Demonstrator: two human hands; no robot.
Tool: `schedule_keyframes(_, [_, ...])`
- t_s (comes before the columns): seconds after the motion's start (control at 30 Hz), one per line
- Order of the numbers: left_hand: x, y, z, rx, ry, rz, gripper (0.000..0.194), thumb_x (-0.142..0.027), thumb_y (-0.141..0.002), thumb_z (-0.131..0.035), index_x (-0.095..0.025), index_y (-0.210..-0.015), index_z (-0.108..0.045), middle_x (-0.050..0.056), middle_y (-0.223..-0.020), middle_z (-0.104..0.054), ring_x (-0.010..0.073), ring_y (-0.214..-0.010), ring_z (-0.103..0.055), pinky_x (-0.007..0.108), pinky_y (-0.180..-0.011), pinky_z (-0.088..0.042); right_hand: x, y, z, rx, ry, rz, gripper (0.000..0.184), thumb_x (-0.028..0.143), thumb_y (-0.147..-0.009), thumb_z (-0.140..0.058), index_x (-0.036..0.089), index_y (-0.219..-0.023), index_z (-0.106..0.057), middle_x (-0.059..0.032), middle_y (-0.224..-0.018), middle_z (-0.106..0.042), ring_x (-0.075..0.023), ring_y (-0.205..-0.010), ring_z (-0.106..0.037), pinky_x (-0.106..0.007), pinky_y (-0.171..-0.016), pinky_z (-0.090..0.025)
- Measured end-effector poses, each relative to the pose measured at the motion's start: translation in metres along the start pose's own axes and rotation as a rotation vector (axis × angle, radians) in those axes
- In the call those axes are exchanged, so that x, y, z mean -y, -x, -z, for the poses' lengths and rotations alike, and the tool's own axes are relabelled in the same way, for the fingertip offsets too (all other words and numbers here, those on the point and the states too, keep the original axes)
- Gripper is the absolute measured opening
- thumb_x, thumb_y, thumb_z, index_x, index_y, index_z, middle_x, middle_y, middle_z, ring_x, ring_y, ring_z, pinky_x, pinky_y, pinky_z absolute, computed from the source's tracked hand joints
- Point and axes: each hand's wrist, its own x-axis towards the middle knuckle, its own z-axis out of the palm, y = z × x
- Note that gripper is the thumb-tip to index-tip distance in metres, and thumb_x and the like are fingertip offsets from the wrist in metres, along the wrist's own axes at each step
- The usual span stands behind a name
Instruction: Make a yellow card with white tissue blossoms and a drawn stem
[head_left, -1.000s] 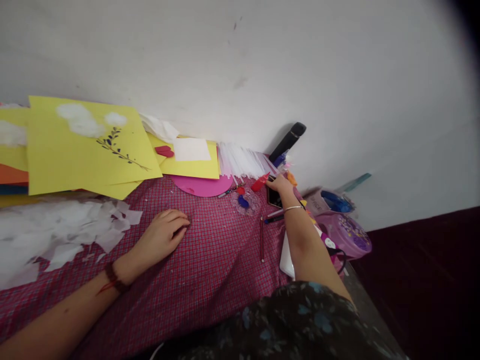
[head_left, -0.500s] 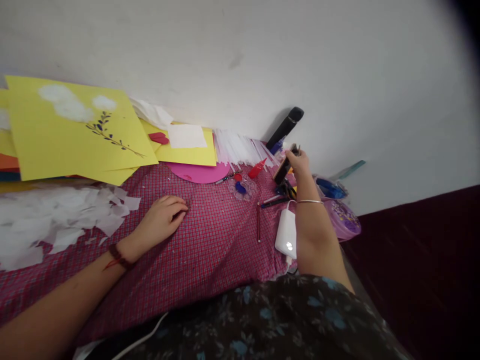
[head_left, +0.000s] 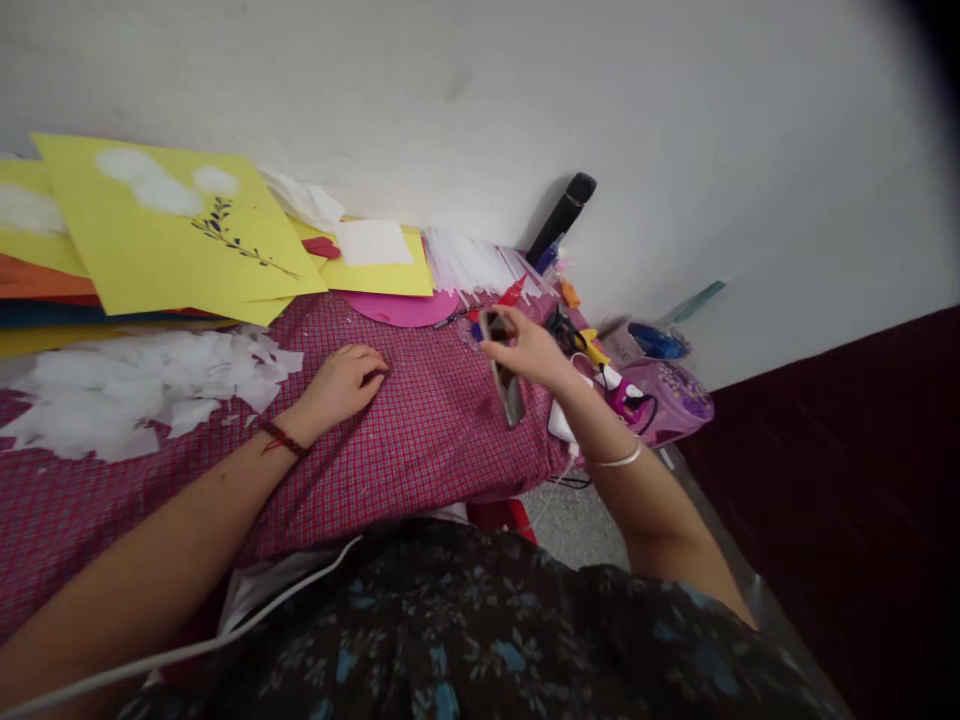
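Observation:
My right hand [head_left: 525,350] grips a phone [head_left: 510,395] by its upper end and holds it tilted over the table. The phone is a thin dark slab with a pale edge, slightly blurred. Behind it, a red tube [head_left: 513,291] and part of a clear palette with blue paint show. My left hand [head_left: 349,383] lies open, palm down, on the red checked cloth [head_left: 420,430], holding nothing. Just left of that hand is a heap of torn white paper [head_left: 172,385].
Yellow sheets [head_left: 262,215] with a painted branch lean at the back left. White strips [head_left: 472,262] lie by the wall near a black bottle [head_left: 561,217]. A white power bank [head_left: 559,423], a purple glue gun [head_left: 628,402] and a purple basket [head_left: 667,395] stand right.
My right hand has brought the phone left and nearer to me, away from the clutter by the wall. My left hand stays on the cloth. The view has shifted a little.

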Motion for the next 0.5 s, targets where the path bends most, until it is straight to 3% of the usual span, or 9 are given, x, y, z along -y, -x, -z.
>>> schedule_keyframes(0.17, [-0.017,-0.002,0.013,-0.188,0.011,0.062,0.023,-0.029,-0.091,-0.047,-0.02,-0.091,-0.068,0.008,-0.099,-0.07,0.0243,-0.097,-0.062,0.043,-0.092,-0.049,0.037,0.025,-0.061,0.13,0.167,-0.042,0.078,0.056,-0.077,-0.063,0.021,-0.143,-0.046,-0.0151,-0.121,-0.064,-0.0288,-0.104,-0.063,-0.042,-0.092,-0.048])
schedule_keyframes(0.23, [-0.031,-0.005,0.016,-0.196,0.033,0.046,0.023,-0.03,-0.092,-0.047,-0.021,-0.091,-0.068,0.007,-0.098,-0.07,0.024,-0.096,-0.063,0.043,-0.092,-0.049,0.043,0.024,-0.077,0.154,0.21,-0.066,0.076,0.059,-0.077,-0.063,0.023,-0.142,-0.047,-0.0147,-0.12,-0.062,-0.028,-0.101,-0.064,-0.041,-0.089,-0.048])
schedule_keyframes(0.37, [-0.056,0.001,0.016,-0.028,0.014,-0.106,0.026,-0.029,-0.094,-0.045,-0.017,-0.098,-0.068,0.009,-0.1,-0.07,0.025,-0.099,-0.062,0.043,-0.094,-0.049,0.046,0.015,-0.094,0.147,0.269,-0.115,0.07,0.061,-0.078,-0.06,0.023,-0.136,-0.051,-0.0151,-0.117,-0.06,-0.0275,-0.097,-0.064,-0.04,-0.084,-0.05])
schedule_keyframes(0.5, [-0.051,0.032,0.018,0.111,-0.15,-0.103,0.037,-0.032,-0.096,-0.045,-0.014,-0.123,-0.062,0.014,-0.128,-0.062,0.0291,-0.123,-0.054,0.047,-0.107,-0.041,0.05,0.013,-0.102,0.107,0.298,-0.12,0.066,0.061,-0.08,-0.058,0.024,-0.134,-0.052,-0.0149,-0.119,-0.057,-0.0281,-0.094,-0.066,-0.04,-0.081,-0.051])
